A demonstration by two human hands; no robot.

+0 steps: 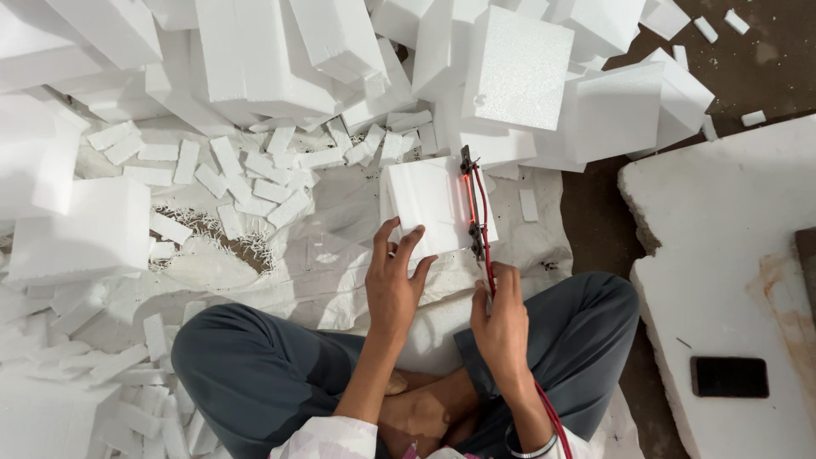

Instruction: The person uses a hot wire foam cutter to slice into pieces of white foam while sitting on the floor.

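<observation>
Right now my left hand [395, 276] presses flat on the foam block [425, 208] lying on the white sheet [331, 263] in front of my crossed legs, while my right hand [501, 327] is closed around the handle of the hot-wire cutter [476, 208], its glowing wire in the block's right side. If the block slides, the cut could wander. My left fingertips [408, 238] sit near the wire; a slip might burn them. The red cable [552, 416] could snag my wrist.

Two hands, one hot-wire cutter [476, 208], one dark phone [729, 376], too many white foam blocks and strips to count
</observation>
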